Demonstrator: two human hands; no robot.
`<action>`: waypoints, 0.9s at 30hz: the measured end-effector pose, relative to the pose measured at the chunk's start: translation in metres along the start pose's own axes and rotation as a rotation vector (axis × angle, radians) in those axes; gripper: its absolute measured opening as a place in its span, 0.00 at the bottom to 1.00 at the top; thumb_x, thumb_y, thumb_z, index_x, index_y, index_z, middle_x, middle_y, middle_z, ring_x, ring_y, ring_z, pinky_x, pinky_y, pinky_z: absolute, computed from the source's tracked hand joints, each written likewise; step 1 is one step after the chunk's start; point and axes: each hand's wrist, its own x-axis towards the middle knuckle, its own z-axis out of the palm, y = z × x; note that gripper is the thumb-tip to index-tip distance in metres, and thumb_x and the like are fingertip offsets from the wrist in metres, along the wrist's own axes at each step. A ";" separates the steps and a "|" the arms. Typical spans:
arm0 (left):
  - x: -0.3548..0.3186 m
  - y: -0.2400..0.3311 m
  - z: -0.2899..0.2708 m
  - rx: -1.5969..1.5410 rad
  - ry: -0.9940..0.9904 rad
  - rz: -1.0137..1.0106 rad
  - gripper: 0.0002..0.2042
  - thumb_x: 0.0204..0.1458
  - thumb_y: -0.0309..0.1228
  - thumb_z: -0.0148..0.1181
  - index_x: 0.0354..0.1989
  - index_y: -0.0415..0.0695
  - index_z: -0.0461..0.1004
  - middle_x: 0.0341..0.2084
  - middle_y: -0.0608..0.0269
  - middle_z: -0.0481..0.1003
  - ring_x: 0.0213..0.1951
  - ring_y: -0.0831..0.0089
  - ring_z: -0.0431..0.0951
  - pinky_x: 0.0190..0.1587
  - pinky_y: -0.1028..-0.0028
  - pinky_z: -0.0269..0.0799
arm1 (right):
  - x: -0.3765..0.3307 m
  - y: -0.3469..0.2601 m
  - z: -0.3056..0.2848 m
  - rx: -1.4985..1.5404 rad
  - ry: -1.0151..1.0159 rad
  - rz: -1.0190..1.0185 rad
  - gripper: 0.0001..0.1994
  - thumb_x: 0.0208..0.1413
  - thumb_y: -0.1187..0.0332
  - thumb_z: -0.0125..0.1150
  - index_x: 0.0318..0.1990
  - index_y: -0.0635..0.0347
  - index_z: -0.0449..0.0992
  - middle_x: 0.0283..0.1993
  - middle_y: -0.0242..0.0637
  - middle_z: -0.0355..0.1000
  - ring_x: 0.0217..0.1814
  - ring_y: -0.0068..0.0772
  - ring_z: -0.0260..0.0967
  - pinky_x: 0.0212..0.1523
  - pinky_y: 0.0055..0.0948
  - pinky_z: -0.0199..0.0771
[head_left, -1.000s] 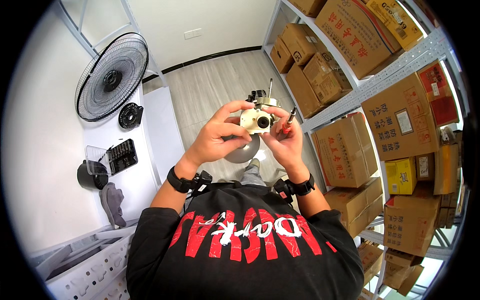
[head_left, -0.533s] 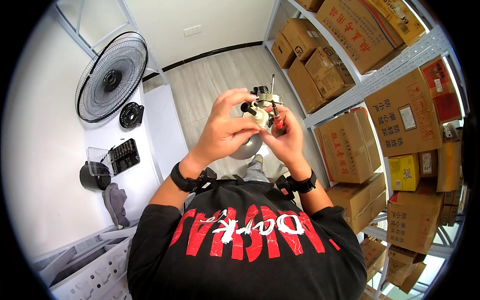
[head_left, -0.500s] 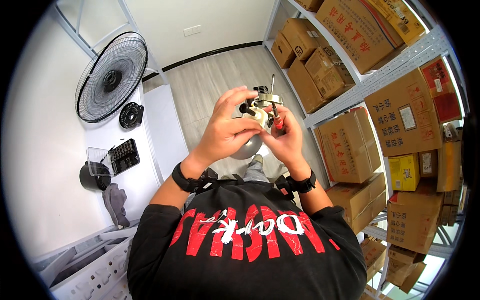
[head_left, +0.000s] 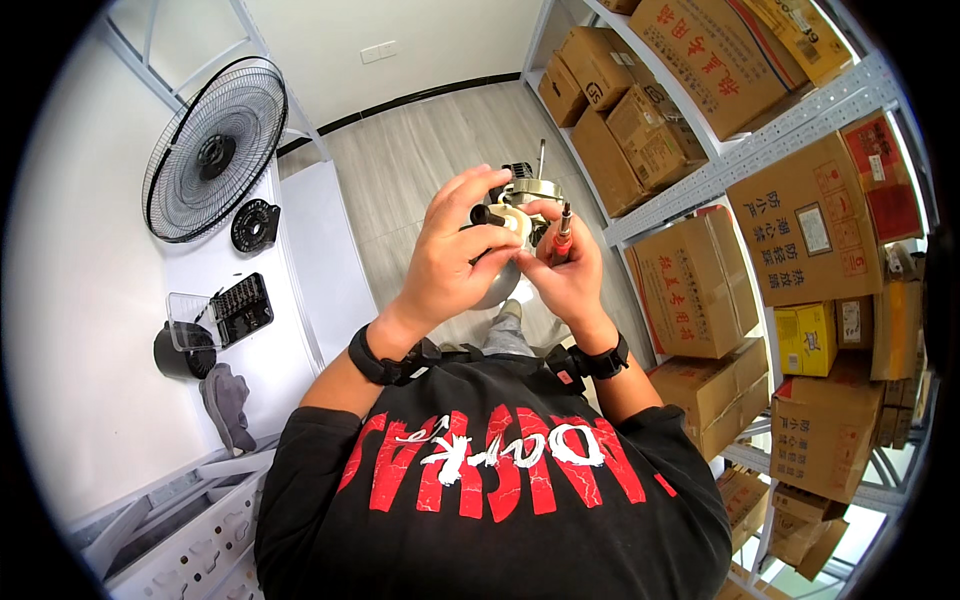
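A fan motor [head_left: 538, 188] with a metal casing and a thin upright shaft stands in front of me, above a round grey base [head_left: 497, 292]. My left hand [head_left: 450, 265] is closed around the motor's cream-coloured rear part, beside a black knob [head_left: 486, 214]. Its thumb and fingertips meet the right hand's fingertips there. In my right hand [head_left: 572, 285] is a small screwdriver [head_left: 562, 242] with a red handle, its metal end pointing up beside the motor. Whatever the touching fingertips pinch is too small to make out.
On the white table to the left are a wire fan guard [head_left: 215, 155], a black round plastic part [head_left: 255, 226], an opened bit case [head_left: 242, 310], a black cylindrical cover [head_left: 183, 350] and a grey cloth [head_left: 228, 405]. Shelves of cardboard boxes [head_left: 690, 285] line the right side.
The screwdriver has tipped to the right, its metal end swinging away from the motor. My right-hand fingers have shifted slightly; the left hand keeps its hold.
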 end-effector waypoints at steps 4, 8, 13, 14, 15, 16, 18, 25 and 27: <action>-0.009 -0.001 0.005 -0.007 0.089 -0.072 0.10 0.37 0.19 0.69 0.29 0.44 0.79 0.57 0.56 0.70 0.59 0.51 0.67 0.59 0.60 0.64 | 0.000 -0.007 0.002 -0.028 0.008 0.096 0.14 0.46 0.79 0.69 0.31 0.60 0.66 0.54 0.35 0.71 0.34 0.13 0.62 0.32 0.18 0.63; -0.006 0.002 0.007 -0.053 0.089 -0.075 0.09 0.37 0.18 0.68 0.29 0.44 0.79 0.56 0.56 0.71 0.59 0.52 0.68 0.59 0.61 0.64 | -0.002 -0.006 0.004 -0.035 0.025 0.070 0.14 0.46 0.79 0.70 0.33 0.61 0.67 0.54 0.34 0.72 0.33 0.12 0.62 0.30 0.17 0.64; -0.007 0.002 0.009 -0.019 0.092 -0.106 0.08 0.38 0.18 0.68 0.29 0.43 0.79 0.55 0.56 0.72 0.58 0.54 0.69 0.58 0.63 0.66 | -0.002 -0.008 0.004 -0.026 0.051 0.061 0.14 0.46 0.79 0.70 0.31 0.61 0.66 0.54 0.35 0.72 0.33 0.12 0.63 0.31 0.18 0.65; -0.009 0.001 0.011 -0.033 0.098 -0.114 0.08 0.39 0.18 0.67 0.29 0.42 0.79 0.55 0.56 0.72 0.58 0.54 0.69 0.57 0.63 0.66 | -0.002 -0.008 0.004 -0.032 0.056 0.060 0.15 0.46 0.79 0.70 0.31 0.61 0.65 0.54 0.35 0.72 0.33 0.12 0.63 0.31 0.18 0.65; -0.011 0.000 0.013 -0.056 0.108 -0.145 0.07 0.40 0.19 0.67 0.29 0.42 0.79 0.55 0.56 0.72 0.57 0.55 0.70 0.57 0.63 0.66 | -0.003 -0.008 0.004 -0.038 0.063 0.058 0.15 0.45 0.79 0.71 0.31 0.61 0.65 0.53 0.35 0.72 0.33 0.12 0.63 0.31 0.18 0.65; -0.012 0.001 0.015 -0.079 0.117 -0.176 0.07 0.41 0.19 0.66 0.29 0.42 0.79 0.55 0.55 0.72 0.56 0.56 0.71 0.56 0.63 0.67 | -0.003 -0.005 0.004 -0.043 0.074 0.038 0.16 0.45 0.78 0.71 0.30 0.60 0.64 0.53 0.35 0.73 0.33 0.12 0.63 0.30 0.18 0.65; -0.015 0.004 0.017 -0.136 0.128 -0.263 0.05 0.44 0.19 0.65 0.30 0.41 0.79 0.54 0.55 0.72 0.53 0.59 0.73 0.55 0.65 0.68 | -0.003 -0.003 0.003 -0.084 0.082 -0.012 0.17 0.43 0.78 0.72 0.30 0.60 0.64 0.51 0.35 0.73 0.31 0.14 0.64 0.29 0.19 0.65; -0.020 0.004 0.023 -0.569 0.192 -0.517 0.02 0.51 0.20 0.62 0.32 0.36 0.77 0.55 0.50 0.69 0.46 0.71 0.76 0.49 0.73 0.73 | 0.000 -0.013 0.006 -0.358 0.085 -0.214 0.19 0.40 0.76 0.74 0.29 0.58 0.63 0.45 0.37 0.74 0.24 0.25 0.64 0.24 0.25 0.65; -0.020 0.003 0.023 -0.600 0.177 -0.521 0.01 0.52 0.19 0.61 0.32 0.35 0.77 0.55 0.49 0.68 0.46 0.72 0.76 0.48 0.73 0.74 | -0.001 -0.019 0.007 -0.402 0.077 -0.182 0.19 0.40 0.76 0.73 0.29 0.58 0.63 0.45 0.37 0.74 0.24 0.28 0.64 0.24 0.26 0.66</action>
